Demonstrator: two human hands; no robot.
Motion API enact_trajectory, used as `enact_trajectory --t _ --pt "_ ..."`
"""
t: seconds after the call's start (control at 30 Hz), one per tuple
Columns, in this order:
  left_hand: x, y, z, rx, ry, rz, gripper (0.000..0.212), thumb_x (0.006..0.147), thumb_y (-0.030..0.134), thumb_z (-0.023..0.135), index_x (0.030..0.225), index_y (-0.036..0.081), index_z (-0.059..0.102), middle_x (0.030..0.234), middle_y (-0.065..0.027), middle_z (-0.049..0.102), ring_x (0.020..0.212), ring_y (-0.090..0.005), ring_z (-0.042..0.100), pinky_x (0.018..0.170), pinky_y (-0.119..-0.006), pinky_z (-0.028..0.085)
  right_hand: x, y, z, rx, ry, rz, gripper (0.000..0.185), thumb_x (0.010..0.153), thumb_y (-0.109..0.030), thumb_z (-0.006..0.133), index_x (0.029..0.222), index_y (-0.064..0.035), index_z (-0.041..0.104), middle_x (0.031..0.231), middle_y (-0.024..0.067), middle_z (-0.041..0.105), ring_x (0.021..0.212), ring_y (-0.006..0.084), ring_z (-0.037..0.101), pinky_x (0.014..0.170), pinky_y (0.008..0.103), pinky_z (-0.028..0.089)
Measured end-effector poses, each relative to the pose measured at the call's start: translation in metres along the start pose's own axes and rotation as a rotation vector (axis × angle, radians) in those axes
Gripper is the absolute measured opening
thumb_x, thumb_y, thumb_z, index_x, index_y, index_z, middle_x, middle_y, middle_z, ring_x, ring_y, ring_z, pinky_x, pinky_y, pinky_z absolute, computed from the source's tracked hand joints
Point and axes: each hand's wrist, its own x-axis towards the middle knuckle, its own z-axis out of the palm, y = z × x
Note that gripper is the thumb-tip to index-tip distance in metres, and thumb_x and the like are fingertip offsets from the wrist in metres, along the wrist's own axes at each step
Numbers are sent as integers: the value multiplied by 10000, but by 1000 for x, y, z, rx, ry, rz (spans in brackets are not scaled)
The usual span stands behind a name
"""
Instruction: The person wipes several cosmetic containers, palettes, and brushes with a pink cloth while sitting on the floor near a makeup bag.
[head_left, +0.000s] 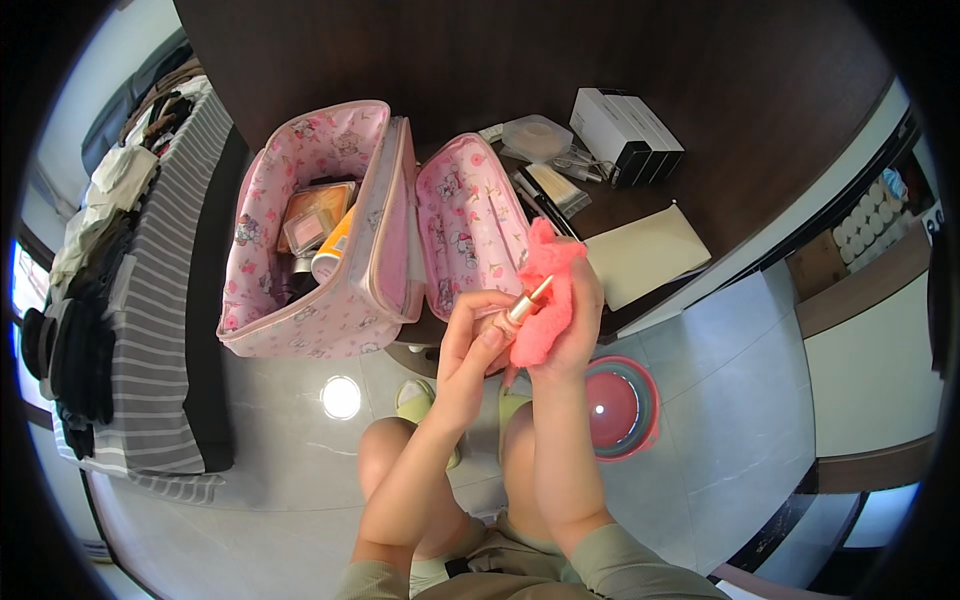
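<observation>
My left hand (476, 349) grips a small cosmetic tube (517, 307) with a pale metallic collar; a thin light tip points up and right from it. A fluffy coral-pink cloth (546, 334) lies across the palm of my right hand (574, 322), whose fingers curl around it. The thin tip rests over the cloth. Behind my hands stands a pink patterned cosmetic bag (315, 330), its lid (469, 217) folded open to the right. Inside the bag are compacts (311, 225) and an orange-and-white tube (331, 251), among darker items that are partly hidden.
On the dark table (480, 67) are white-and-black boxes (626, 135), a clear round-cornered case (536, 139), cotton swabs (556, 191), dark pens and a cream pouch (649, 255). A red-rimmed basin (619, 409) sits on the floor. Clothes lie on a striped bed (161, 337) at left.
</observation>
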Motion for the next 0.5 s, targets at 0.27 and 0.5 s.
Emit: enact_trajectory --t 0.27,0.5 --pt "2 -8 -1 130 90 223 534 834 308 465 1257 49 266 879 -80 525 660 -125 503 503 -237 393 -2 0 3 -286 -138 -13 183 836 -108 591 862 73 596 878 40 542 768 80 492 675 219 398" --pt "-1 0 -7 -247 -46 1 407 885 291 413 1213 94 276 758 -91 485 494 -133 417 408 -248 362 2 -15 -6 -78 -225 329 186 856 -138 564 899 41 594 887 22 554 763 71 507 669 211 408"
